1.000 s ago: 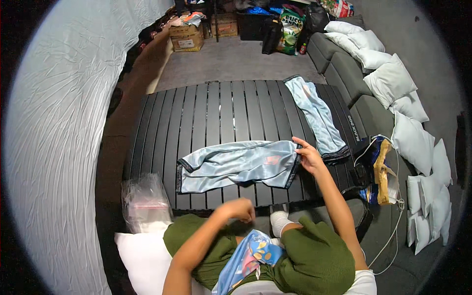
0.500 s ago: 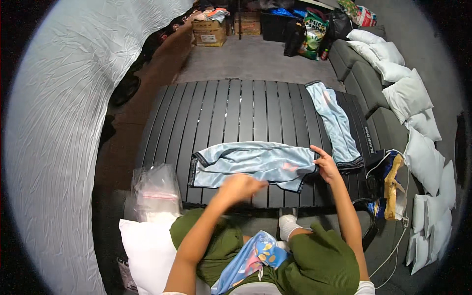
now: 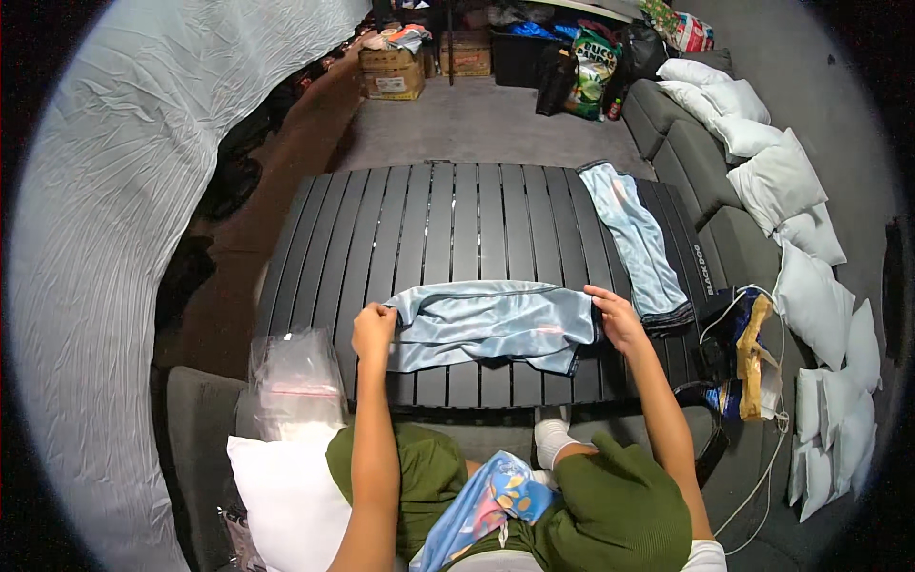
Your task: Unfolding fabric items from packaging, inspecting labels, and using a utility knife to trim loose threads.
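Note:
A light blue, satiny cloth piece with dark-edged ends (image 3: pixel 486 324) lies crosswise near the front of the black slatted table (image 3: pixel 457 219). Its surface is wrinkled, with a faint pink patch toward the right. My left hand (image 3: pixel 375 331) is closed on its left end, fingers pinched at the upper corner. At the right end, my right hand (image 3: pixel 618 319) touches the dark edge with its fingers stretched out. A similar light blue cloth piece (image 3: pixel 637 243) lies lengthwise along the table's right side. A blue cloth with pink and yellow shapes (image 3: pixel 491 500) rests on my lap.
Clear plastic bags (image 3: pixel 300 386) lie left of my knees, above a white pillow (image 3: pixel 286 496). On the right, a blue and gold bag (image 3: pixel 753 357) sits beside a white cord. Several white pillows (image 3: pixel 780 181) line the grey sofa (image 3: pixel 701 162). Cardboard boxes (image 3: pixel 393 74) stand at the back.
My left hand has moved left from above the cloth's front edge to its left end and closed on it. My right hand stays at the right end. The view has shifted slightly.

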The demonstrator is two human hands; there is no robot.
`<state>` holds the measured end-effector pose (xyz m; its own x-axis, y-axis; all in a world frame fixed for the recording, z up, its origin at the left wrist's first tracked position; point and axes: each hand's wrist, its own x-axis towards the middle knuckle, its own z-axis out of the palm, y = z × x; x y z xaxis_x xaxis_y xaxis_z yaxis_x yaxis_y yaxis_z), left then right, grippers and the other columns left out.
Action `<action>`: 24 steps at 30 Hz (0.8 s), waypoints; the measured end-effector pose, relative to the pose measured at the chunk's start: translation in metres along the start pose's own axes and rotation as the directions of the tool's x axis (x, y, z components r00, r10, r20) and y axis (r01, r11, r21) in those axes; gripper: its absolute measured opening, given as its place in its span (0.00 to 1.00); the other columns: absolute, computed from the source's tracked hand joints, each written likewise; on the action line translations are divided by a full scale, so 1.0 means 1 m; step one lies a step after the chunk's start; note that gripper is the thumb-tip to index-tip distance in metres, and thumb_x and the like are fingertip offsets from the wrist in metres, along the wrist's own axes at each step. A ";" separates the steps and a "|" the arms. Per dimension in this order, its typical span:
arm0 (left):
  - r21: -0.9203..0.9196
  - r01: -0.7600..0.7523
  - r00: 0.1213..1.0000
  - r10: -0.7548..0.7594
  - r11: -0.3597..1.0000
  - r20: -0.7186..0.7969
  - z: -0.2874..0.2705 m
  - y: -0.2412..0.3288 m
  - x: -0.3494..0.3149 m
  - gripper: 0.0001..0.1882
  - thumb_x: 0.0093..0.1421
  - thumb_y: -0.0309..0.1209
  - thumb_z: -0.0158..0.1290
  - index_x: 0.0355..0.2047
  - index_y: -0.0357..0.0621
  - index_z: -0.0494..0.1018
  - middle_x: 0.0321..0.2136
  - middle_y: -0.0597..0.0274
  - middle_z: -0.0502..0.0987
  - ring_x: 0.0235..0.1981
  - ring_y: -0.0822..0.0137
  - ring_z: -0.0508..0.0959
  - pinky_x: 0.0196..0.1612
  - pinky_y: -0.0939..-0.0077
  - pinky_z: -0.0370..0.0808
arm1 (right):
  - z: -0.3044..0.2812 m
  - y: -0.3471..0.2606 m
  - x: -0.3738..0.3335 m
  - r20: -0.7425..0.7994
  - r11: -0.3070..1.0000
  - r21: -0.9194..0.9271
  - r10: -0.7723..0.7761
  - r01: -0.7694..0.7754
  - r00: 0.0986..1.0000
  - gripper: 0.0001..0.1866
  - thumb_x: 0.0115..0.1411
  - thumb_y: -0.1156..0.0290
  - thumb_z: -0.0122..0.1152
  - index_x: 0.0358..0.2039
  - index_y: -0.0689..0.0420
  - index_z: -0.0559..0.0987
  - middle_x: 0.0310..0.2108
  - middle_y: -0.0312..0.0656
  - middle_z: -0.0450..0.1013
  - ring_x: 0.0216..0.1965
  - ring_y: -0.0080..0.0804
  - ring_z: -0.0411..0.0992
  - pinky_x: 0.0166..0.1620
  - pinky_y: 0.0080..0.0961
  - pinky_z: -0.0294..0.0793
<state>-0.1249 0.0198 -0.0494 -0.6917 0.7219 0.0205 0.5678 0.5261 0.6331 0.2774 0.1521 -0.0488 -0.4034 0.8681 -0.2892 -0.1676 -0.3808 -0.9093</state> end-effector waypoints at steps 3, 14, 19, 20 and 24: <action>-0.478 0.052 0.992 0.011 0.877 0.128 -0.042 0.007 0.002 0.12 0.52 0.36 0.52 0.23 0.38 0.72 0.16 0.68 0.70 0.17 0.77 0.68 0.21 0.81 0.64 | 0.010 -0.022 -0.010 0.016 1.000 0.017 0.008 -0.008 1.000 0.16 0.54 0.73 0.52 0.44 0.61 0.72 0.34 0.37 0.72 0.34 0.22 0.70 0.39 0.19 0.69; -0.930 0.220 0.974 -0.120 0.294 0.193 -0.079 -0.009 0.007 0.06 0.55 0.35 0.51 0.25 0.49 0.69 0.21 0.75 0.68 0.21 0.81 0.65 0.24 0.89 0.59 | -0.018 -0.067 0.002 -0.008 0.988 -0.030 -0.153 0.153 0.988 0.15 0.57 0.72 0.51 0.44 0.62 0.72 0.37 0.34 0.71 0.35 0.19 0.68 0.42 0.15 0.65; -0.764 0.508 0.841 -0.038 0.398 0.539 -0.017 -0.010 0.033 0.15 0.56 0.43 0.48 0.41 0.54 0.71 0.25 0.74 0.70 0.26 0.76 0.67 0.29 0.84 0.61 | -0.043 -0.004 0.032 -0.092 0.998 -0.035 -0.054 0.051 0.994 0.19 0.56 0.66 0.52 0.49 0.55 0.69 0.32 0.28 0.69 0.31 0.17 0.64 0.37 0.09 0.59; -0.746 0.527 0.831 -0.059 0.407 0.554 -0.015 -0.036 0.035 0.14 0.56 0.44 0.48 0.40 0.54 0.71 0.27 0.73 0.71 0.29 0.76 0.68 0.31 0.83 0.61 | -0.001 0.002 0.029 -0.227 0.988 -0.133 0.052 -0.084 0.972 0.20 0.55 0.63 0.53 0.48 0.52 0.70 0.34 0.28 0.68 0.33 0.19 0.64 0.40 0.15 0.59; -0.716 0.552 0.818 -0.111 0.427 0.565 0.002 -0.030 0.032 0.15 0.57 0.42 0.48 0.43 0.54 0.68 0.27 0.72 0.71 0.28 0.78 0.68 0.29 0.82 0.63 | -0.015 0.018 0.024 -0.243 0.943 -0.322 -0.003 -0.078 0.970 0.18 0.54 0.67 0.52 0.47 0.55 0.71 0.44 0.34 0.68 0.45 0.25 0.65 0.44 0.21 0.61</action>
<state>-0.1633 0.0279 -0.0693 -0.3770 0.7857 -0.4904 -0.4591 0.3013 0.8357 0.2785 0.1705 -0.0764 -0.1720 0.9207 -0.3502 0.1632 -0.3240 -0.9319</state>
